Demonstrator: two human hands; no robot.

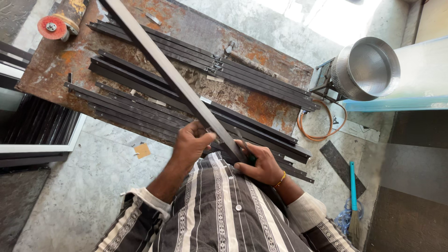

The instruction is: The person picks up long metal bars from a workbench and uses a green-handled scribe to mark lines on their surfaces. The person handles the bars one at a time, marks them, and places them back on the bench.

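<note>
A long grey steel bar (168, 70) runs diagonally from the top of the view down to my chest. My left hand (193, 142) is closed around its near part. My right hand (259, 163) rests against the bar's near end, fingers curled on a small dark green object that is mostly hidden. Under both hands lie several dark flat steel bars (140, 109) laid side by side on a rusty metal table (261, 105).
An angle grinder with a red disc (52, 26) lies at the table's far left corner. A large metal pot (368, 67) stands on a burner at right, with an orange hose (322, 135) below. A broom (354, 205) lies on the concrete floor.
</note>
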